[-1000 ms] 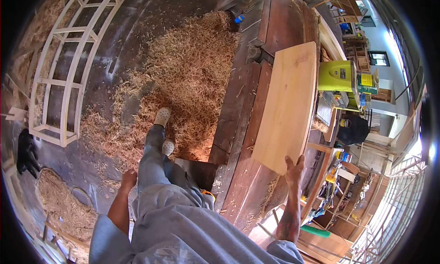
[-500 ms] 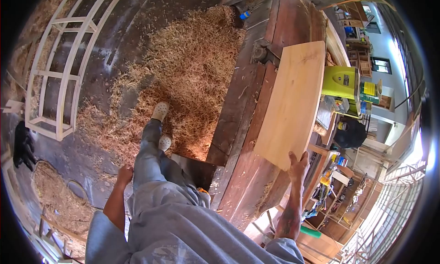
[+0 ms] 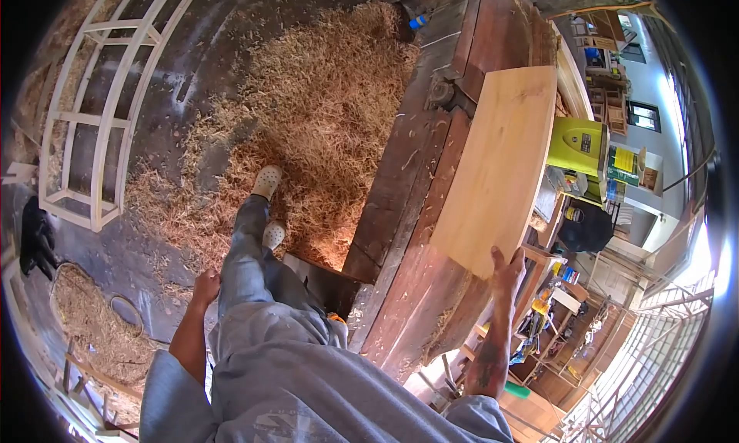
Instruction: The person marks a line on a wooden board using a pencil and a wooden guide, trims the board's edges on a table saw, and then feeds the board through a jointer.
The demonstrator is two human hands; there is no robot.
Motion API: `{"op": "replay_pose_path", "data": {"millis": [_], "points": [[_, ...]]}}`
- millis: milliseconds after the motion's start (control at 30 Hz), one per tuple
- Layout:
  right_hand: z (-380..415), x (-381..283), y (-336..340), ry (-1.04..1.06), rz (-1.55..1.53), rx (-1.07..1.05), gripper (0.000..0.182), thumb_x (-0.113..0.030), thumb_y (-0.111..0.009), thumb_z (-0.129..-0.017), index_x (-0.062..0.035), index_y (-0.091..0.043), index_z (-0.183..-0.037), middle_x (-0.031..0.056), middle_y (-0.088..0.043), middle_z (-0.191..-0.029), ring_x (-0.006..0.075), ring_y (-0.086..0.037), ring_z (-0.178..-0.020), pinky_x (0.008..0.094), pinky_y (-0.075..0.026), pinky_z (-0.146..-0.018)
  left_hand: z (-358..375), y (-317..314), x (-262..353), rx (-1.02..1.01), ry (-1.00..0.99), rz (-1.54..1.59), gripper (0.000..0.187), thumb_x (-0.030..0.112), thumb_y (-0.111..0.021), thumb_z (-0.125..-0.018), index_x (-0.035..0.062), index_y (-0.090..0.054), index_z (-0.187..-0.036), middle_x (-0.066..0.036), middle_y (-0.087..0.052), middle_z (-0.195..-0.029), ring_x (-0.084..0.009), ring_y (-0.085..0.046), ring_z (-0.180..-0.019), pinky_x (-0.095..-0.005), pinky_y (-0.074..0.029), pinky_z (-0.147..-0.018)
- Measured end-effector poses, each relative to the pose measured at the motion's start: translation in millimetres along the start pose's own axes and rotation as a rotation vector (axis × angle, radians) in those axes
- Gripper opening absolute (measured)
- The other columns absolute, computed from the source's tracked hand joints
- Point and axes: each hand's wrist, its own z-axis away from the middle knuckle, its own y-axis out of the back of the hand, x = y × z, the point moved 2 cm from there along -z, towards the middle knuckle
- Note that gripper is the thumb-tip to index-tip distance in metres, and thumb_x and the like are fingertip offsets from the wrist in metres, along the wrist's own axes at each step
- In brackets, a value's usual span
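Note:
A pale, smooth wooden board (image 3: 500, 166) lies along the dark reddish-brown workbench (image 3: 400, 289). At the board's near right corner is my right hand (image 3: 506, 274), its thumb on the upper face and its other fingers at the right edge. Those fingers partly hide one another, but they appear to grip the corner. My left hand (image 3: 206, 287) hangs beside my left thigh, away from the bench. Its fingers are curled in, and nothing shows in them.
Wood shavings (image 3: 308, 127) cover the floor left of the bench, around my feet. A slatted wooden frame (image 3: 96, 120) lies at far left. Past the board stand a yellow-green machine (image 3: 576, 144) and cluttered shelves with tools (image 3: 543, 300). A blue object (image 3: 418, 22) sits near the bench's far end.
The view has shifted slightly, and the bench and board appear a little farther right. My right hand stays at the same corner of the board; my left hand still hangs by my thigh.

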Motion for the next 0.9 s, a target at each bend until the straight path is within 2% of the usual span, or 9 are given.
{"op": "replay_pose_path", "data": {"millis": [100, 167, 267, 367, 600, 667, 767, 833, 900], "points": [[-13.7, 10.2, -1.1, 0.021, 0.017, 0.006, 0.033, -0.010, -0.070, -0.085, 0.0058, -0.056, -0.111, 0.0189, -0.068, -0.105, 0.0232, -0.066, -0.096, 0.0343, -0.050, -0.084, -0.7, 5.2, 9.3, 0.017, -0.014, 0.008, 0.027, 0.027, -0.056, -0.087, 0.0030, -0.067, -0.092, -0.024, -0.067, -0.091, -0.0403, -0.066, -0.090, -0.0456, -0.051, -0.077], [-21.7, 11.0, -1.1, 0.048, 0.021, 0.007, 0.034, -0.011, -0.070, -0.085, 0.0057, -0.056, -0.111, 0.0190, -0.068, -0.105, 0.0231, -0.066, -0.096, 0.0345, -0.049, -0.085, 0.5, 11.3, 21.2, -0.027, 0.009, -0.023, 0.023, 0.021, -0.056, -0.089, 0.0012, -0.065, -0.097, -0.026, -0.066, -0.093, -0.0423, -0.065, -0.091, -0.0465, -0.052, -0.078], [-29.6, 0.0, -1.8, 0.054, 0.042, 0.007, 0.034, -0.012, -0.071, -0.085, 0.0059, -0.056, -0.110, 0.0190, -0.068, -0.105, 0.0232, -0.065, -0.096, 0.0343, -0.049, -0.085, -2.5, 11.0, 20.0, 0.018, -0.052, -0.021, 0.021, 0.020, -0.056, -0.089, 0.0013, -0.063, -0.093, -0.027, -0.065, -0.091, -0.0437, -0.064, -0.089, -0.0475, -0.051, -0.076], [-35.5, -7.9, -2.1, 0.021, 0.022, -0.004, 0.033, -0.011, -0.071, -0.085, 0.0058, -0.057, -0.109, 0.0190, -0.068, -0.105, 0.0231, -0.065, -0.096, 0.0338, -0.049, -0.086, -8.4, 9.4, 14.2, -0.011, -0.019, -0.040, 0.026, 0.026, -0.056, -0.090, 0.0019, -0.063, -0.093, -0.024, -0.066, -0.090, -0.0430, -0.064, -0.088, -0.0476, -0.051, -0.074], [-59.6, -23.3, -1.7, 0.066, 0.104, 0.010, 0.031, -0.008, -0.071, -0.084, 0.0055, -0.056, -0.108, 0.0166, -0.068, -0.103, 0.0220, -0.064, -0.094, 0.0336, -0.049, -0.085, -13.5, 7.1, 19.2, 0.016, -0.029, -0.013, 0.024, 0.026, -0.058, -0.091, 0.0028, -0.063, -0.092, -0.024, -0.066, -0.087, -0.0423, -0.065, -0.086, -0.0459, -0.051, -0.072], [-65.3, -26.3, -2.8, 0.076, 0.113, 0.003, 0.031, -0.008, -0.071, -0.084, 0.0055, -0.056, -0.108, 0.0161, -0.068, -0.103, 0.0217, -0.064, -0.093, 0.0335, -0.049, -0.085, -14.1, 7.1, 23.2, 0.018, -0.031, -0.013, 0.023, 0.024, -0.060, -0.091, 0.0026, -0.064, -0.095, -0.023, -0.067, -0.089, -0.0403, -0.066, -0.087, -0.0439, -0.052, -0.073], [-72.9, -29.3, -5.3, 0.057, 0.016, 0.003, 0.031, -0.009, -0.071, -0.084, 0.0052, -0.056, -0.107, 0.0159, -0.068, -0.102, 0.0211, -0.064, -0.091, 0.0335, -0.049, -0.085, -14.4, 9.2, 29.4, -0.004, -0.005, 0.016, 0.022, 0.022, -0.057, -0.090, 0.0028, -0.065, -0.099, -0.026, -0.067, -0.093, -0.0412, -0.066, -0.090, -0.0456, -0.053, -0.076], [-77.2, -34.4, -3.9, 0.075, 0.054, -0.010, 0.039, -0.022, -0.074, -0.084, 0.0050, -0.057, -0.107, 0.0176, -0.068, -0.103, 0.0234, -0.064, -0.094, 0.0341, -0.048, -0.086, -13.9, 12.0, 33.1, 0.000, -0.019, 0.040, 0.022, 0.022, -0.057, -0.090, 0.0029, -0.065, -0.098, -0.026, -0.067, -0.093, -0.0412, -0.066, -0.090, -0.0455, -0.053, -0.076], [-85.2, -27.8, -3.8, 0.079, 0.061, -0.010, 0.039, -0.021, -0.074, -0.084, 0.0053, -0.057, -0.107, 0.0174, -0.068, -0.103, 0.0231, -0.064, -0.094, 0.0340, -0.048, -0.086, -16.1, 12.6, 37.0, 0.006, -0.034, 0.067, 0.022, 0.022, -0.057, -0.090, 0.0031, -0.065, -0.098, -0.026, -0.067, -0.093, -0.0411, -0.066, -0.091, -0.0454, -0.053, -0.076]]}}
